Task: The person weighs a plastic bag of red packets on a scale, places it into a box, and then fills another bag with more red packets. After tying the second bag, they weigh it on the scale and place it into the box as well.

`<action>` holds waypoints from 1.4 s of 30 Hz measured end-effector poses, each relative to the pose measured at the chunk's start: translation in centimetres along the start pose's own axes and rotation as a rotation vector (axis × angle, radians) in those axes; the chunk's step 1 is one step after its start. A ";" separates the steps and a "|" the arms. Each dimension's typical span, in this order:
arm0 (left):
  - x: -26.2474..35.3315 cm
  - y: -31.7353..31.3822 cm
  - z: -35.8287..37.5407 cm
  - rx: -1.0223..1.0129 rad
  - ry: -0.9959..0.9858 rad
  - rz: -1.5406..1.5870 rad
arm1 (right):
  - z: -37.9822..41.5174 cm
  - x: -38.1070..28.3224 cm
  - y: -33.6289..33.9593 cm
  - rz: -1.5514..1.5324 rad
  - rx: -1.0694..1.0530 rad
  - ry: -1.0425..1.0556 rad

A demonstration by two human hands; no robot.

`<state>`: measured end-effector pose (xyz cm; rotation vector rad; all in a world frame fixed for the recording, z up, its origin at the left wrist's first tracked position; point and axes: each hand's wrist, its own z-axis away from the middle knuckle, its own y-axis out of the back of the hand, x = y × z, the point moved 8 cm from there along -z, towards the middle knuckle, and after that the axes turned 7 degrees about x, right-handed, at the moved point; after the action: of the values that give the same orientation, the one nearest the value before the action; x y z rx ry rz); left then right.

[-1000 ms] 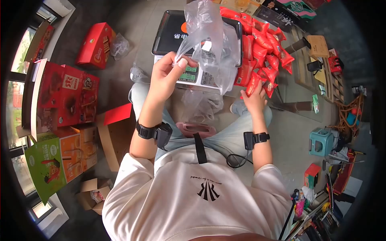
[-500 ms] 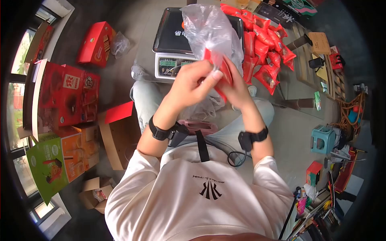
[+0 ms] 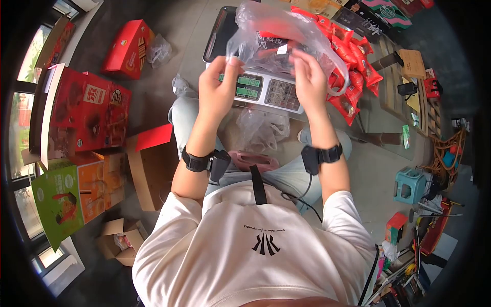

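Observation:
A clear plastic bag [image 3: 302, 28] hangs over the black plate of a digital scale [image 3: 261, 84], with something red showing through it. My left hand [image 3: 219, 82] pinches the bag's left edge, just above the scale's green display. On the bag's right side my right hand [image 3: 310, 79] has its fingers apart, near the plastic and above the keypad; they are slightly blurred. Several red packets [image 3: 353, 56] lie heaped at the right of the scale. Below the scale, another clear bag [image 3: 261, 128] hangs near my legs.
Red boxes [image 3: 89, 110] and an open carton [image 3: 151, 169] stand at the left. A crumpled bag [image 3: 159, 51] lies beside a red box [image 3: 125, 50]. At the right are a blue stool [image 3: 409, 185], a wooden pallet and assorted tools.
My hands have moved apart, from close together around a red packet to either side of the bag. The bag is spread wider over the scale, and the keypad has come into view.

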<state>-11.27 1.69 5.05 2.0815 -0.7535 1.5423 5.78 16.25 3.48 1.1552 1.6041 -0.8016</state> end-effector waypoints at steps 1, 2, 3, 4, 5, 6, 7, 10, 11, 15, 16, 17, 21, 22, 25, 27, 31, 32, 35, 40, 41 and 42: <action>-0.6 0.3 -0.3 0.017 0.016 0.028 | 1.7 -0.4 1.0 -0.001 0.015 0.023; -0.8 0.4 -0.4 0.021 0.019 0.030 | 3.0 -0.2 2.1 -0.002 0.029 0.049; -1.0 0.5 -0.4 0.024 0.034 0.047 | 4.0 1.2 3.9 0.092 0.095 0.089; -1.2 0.6 -0.4 0.027 0.048 0.064 | 5.0 3.0 5.8 0.187 0.161 0.130; -1.4 0.5 -0.3 0.039 0.075 0.089 | 5.8 3.6 7.7 0.241 0.293 0.214; -1.4 0.6 -0.2 0.041 0.076 0.091 | 6.7 3.8 9.5 0.295 0.426 0.299; -1.6 0.6 -0.1 0.018 0.090 0.077 | 7.2 4.6 11.2 0.324 0.494 0.275; -1.3 0.2 0.7 -0.018 0.119 0.067 | 6.6 10.4 15.5 0.620 0.489 0.129; -1.0 -0.2 0.8 -0.036 0.122 0.075 | 6.6 11.6 16.4 0.623 0.490 0.128; -0.1 -1.3 1.7 -0.082 0.003 0.016 | 4.6 15.0 16.1 1.067 0.367 0.017; 0.2 -1.6 1.9 -0.175 -0.021 -0.111 | 4.3 16.0 16.1 0.991 0.369 -0.066; 0.9 -1.8 1.8 -0.225 -0.055 -0.131 | 3.8 16.3 15.9 0.955 0.341 -0.160; 2.2 -1.3 0.8 -0.234 -0.177 -0.229 | 3.0 18.9 14.4 1.024 0.349 -0.361; 2.5 -1.1 0.5 -0.232 -0.176 -0.231 | 3.4 19.3 14.7 1.023 0.346 -0.361; 2.9 0.1 -1.4 -0.177 -0.133 -0.178 | 4.5 18.0 15.5 0.543 0.566 -0.235; 3.2 0.5 -2.5 -0.164 -0.114 -0.192 | 5.9 14.0 15.6 0.276 0.697 -0.218; 3.0 0.2 -3.5 -0.149 -0.088 -0.148 | 7.5 1.6 13.4 0.001 0.711 0.172; 2.8 0.1 -3.6 -0.140 -0.049 -0.091 | 7.8 -0.3 13.4 0.005 0.726 0.170; 2.8 -0.8 -2.6 -0.209 -0.085 -0.165 | 6.0 -5.0 4.9 0.042 -0.103 0.087; 4.7 -1.0 -0.2 -0.218 -0.189 -0.263 | 2.6 2.0 -2.7 -0.678 -0.326 -0.812; 5.0 -1.0 0.1 -0.196 -0.209 -0.247 | 1.2 3.0 -3.2 -0.609 -0.332 -0.825; 5.0 -0.8 0.2 -0.190 -0.215 -0.251 | -0.1 3.7 -3.8 -0.539 -0.337 -0.836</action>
<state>-9.43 1.35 9.79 2.1256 -0.6548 1.0840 1.82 16.19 -0.14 0.0723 1.2427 -1.1086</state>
